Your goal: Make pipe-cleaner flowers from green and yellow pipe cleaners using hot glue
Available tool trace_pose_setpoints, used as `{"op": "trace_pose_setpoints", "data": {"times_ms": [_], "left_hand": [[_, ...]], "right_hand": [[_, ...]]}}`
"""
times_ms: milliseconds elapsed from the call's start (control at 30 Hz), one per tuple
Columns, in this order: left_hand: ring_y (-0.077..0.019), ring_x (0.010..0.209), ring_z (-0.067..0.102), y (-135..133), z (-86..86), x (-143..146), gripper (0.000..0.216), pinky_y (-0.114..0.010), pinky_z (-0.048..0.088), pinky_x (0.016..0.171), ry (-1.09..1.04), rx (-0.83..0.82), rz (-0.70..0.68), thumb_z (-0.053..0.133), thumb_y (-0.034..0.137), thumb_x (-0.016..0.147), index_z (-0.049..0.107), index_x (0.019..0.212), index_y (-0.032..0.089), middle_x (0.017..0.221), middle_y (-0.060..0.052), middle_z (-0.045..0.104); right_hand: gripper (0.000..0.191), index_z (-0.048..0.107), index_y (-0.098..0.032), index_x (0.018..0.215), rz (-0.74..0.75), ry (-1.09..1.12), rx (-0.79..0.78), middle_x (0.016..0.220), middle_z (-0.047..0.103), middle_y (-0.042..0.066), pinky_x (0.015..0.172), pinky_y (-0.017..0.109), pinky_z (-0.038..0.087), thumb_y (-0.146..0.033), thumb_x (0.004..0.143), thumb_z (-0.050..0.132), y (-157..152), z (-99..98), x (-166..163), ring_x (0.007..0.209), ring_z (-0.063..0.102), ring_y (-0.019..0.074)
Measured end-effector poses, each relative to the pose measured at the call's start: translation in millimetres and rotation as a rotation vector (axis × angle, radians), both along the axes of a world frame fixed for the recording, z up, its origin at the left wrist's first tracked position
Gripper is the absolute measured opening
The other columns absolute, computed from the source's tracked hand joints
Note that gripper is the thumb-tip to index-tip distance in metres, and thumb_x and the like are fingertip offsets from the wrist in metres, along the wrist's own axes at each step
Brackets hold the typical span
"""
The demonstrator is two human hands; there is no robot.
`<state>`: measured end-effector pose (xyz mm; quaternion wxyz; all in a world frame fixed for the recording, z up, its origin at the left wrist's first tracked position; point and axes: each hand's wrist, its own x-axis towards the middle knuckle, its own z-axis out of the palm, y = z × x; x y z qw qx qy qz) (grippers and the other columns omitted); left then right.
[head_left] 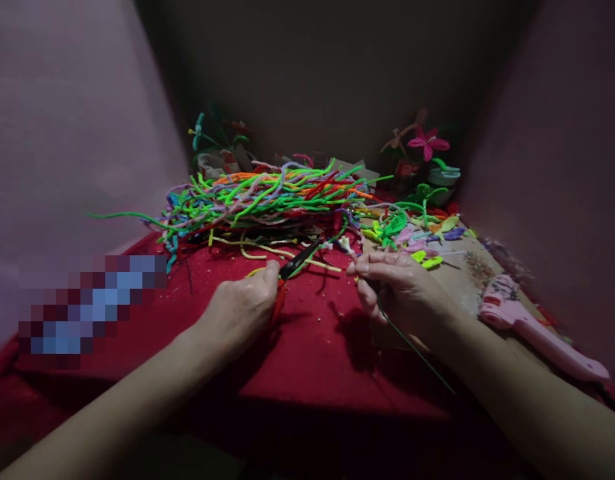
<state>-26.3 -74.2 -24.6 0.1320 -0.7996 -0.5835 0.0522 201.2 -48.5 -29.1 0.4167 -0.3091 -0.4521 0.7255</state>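
My left hand [244,297] is wrapped round a pair of pliers [293,263] with red handles and dark jaws, which point up and to the right. My right hand [394,277] pinches a thin dark green wire stem [418,357] that trails down to the right beneath the palm. Just beyond these fingertips is a small whitish tuft [345,244]; whether it is fixed to the stem I cannot tell. The plier jaws are apart from the right hand. Pale yellow fuzzy stems [252,255] lie behind the pliers.
A large heap of coloured pipe cleaners [267,200] lies across the back of the red cloth [307,373]. On the right, a cardboard sheet [462,293] bears fuzzy petals [394,227] and a pink glue gun [542,340]. Potted pipe-cleaner flowers [428,143] stand behind. Pale walls flank the table.
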Motion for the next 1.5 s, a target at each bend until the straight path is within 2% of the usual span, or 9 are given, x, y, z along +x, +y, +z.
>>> {"op": "trace_pose_setpoints", "data": {"times_ms": [133, 433, 600, 700, 767, 867, 967, 1100, 1500], "left_hand": [[-0.0274, 0.066, 0.063, 7, 8.3, -22, 0.024, -0.032, 0.041, 0.052, 0.005, -0.134, 0.141, 0.035, 0.024, 0.083, 0.052, 0.097, 0.012, 0.078, -0.016, 0.065], [-0.0285, 0.073, 0.061, 30, 12.6, -32, 0.027, -0.034, 0.04, 0.058, -0.108, -0.166, 0.227, 0.042, 0.038, 0.08, 0.055, 0.088, 0.016, 0.088, -0.017, 0.064], [-0.0231, 0.072, 0.058, 41, 5.6, -36, 0.026, -0.031, 0.04, 0.059, -0.167, -0.073, 0.134, 0.044, 0.036, 0.08, 0.057, 0.09, 0.016, 0.09, -0.015, 0.062], [-0.0192, 0.075, 0.056, 38, 7.4, -20, 0.026, -0.028, 0.04, 0.061, -0.428, 0.03, -0.004, 0.045, 0.033, 0.081, 0.06, 0.093, 0.015, 0.09, -0.011, 0.06], [-0.0139, 0.067, 0.053, 33, 10.7, 2, 0.027, -0.024, 0.039, 0.058, -0.846, -0.209, -0.102, 0.05, 0.036, 0.08, 0.063, 0.094, 0.018, 0.08, -0.005, 0.06], [-0.006, 0.043, 0.04, 27, 12.4, 38, 0.032, -0.019, 0.03, 0.044, -1.492, -0.622, -0.042, 0.056, 0.038, 0.077, 0.063, 0.099, 0.017, 0.057, 0.002, 0.052], [-0.0034, 0.044, 0.041, 27, 7.6, 62, 0.028, -0.018, 0.028, 0.042, -1.882, -0.784, -0.04, 0.065, 0.033, 0.071, 0.064, 0.09, 0.013, 0.067, -0.002, 0.057], [-0.0049, 0.049, 0.048, 34, -0.3, 73, 0.018, -0.017, 0.033, 0.045, -2.033, -0.821, -0.081, 0.066, 0.028, 0.072, 0.06, 0.08, 0.012, 0.068, -0.002, 0.056], [-0.0042, 0.043, 0.044, 31, 7.3, 78, 0.02, -0.018, 0.036, 0.044, -2.016, -0.731, -0.066, 0.062, 0.033, 0.075, 0.057, 0.073, 0.014, 0.055, 0.004, 0.049]], "right_hand": [[0.01, 0.062, -0.015, 0.081, -0.033, 0.078, -0.002, 0.055, 0.064, 0.0, 0.032, 0.016, 0.038, -0.023, 0.074, 0.061, 8, -2.5, 4, 0.04, 0.056, 0.0097], [0.012, 0.058, -0.014, 0.067, -0.027, 0.081, -0.057, 0.054, 0.063, 0.0, 0.034, 0.014, 0.038, -0.022, 0.071, 0.066, 8, -2.8, 0, 0.04, 0.054, 0.0069], [0.015, 0.058, -0.014, 0.068, -0.043, 0.067, -0.049, 0.053, 0.062, 0.0, 0.034, 0.015, 0.036, -0.025, 0.069, 0.068, 8, -3.1, -2, 0.04, 0.052, 0.0068], [0.017, 0.059, -0.013, 0.068, -0.056, 0.046, -0.05, 0.053, 0.061, 0.0, 0.035, 0.015, 0.035, -0.026, 0.068, 0.07, 7, -1.7, -4, 0.04, 0.051, 0.0061], [0.016, 0.06, -0.013, 0.067, -0.06, 0.043, -0.053, 0.052, 0.061, 0.0, 0.035, 0.014, 0.034, -0.026, 0.068, 0.07, 5, -1.4, -5, 0.04, 0.049, 0.0053], [0.017, 0.061, -0.012, 0.069, -0.045, 0.059, -0.054, 0.052, 0.06, 0.0, 0.036, 0.014, 0.034, -0.027, 0.067, 0.07, 4, -3.3, -5, 0.04, 0.049, 0.0049], [0.019, 0.061, -0.012, 0.067, -0.012, 0.083, -0.062, 0.051, 0.059, -0.001, 0.035, 0.014, 0.032, -0.029, 0.067, 0.07, 4, -7.0, -5, 0.04, 0.049, 0.005], [0.019, 0.06, -0.013, 0.067, 0.027, 0.114, -0.089, 0.051, 0.059, 0.0, 0.035, 0.014, 0.032, -0.029, 0.069, 0.068, 5, -9.7, -6, 0.04, 0.05, 0.0057], [0.016, 0.058, -0.012, 0.06, -0.024, 0.059, -0.073, 0.047, 0.061, 0.001, 0.032, 0.014, 0.031, -0.023, 0.067, 0.068, -2, -1.6, -12, 0.034, 0.049, 0.0053]]}}
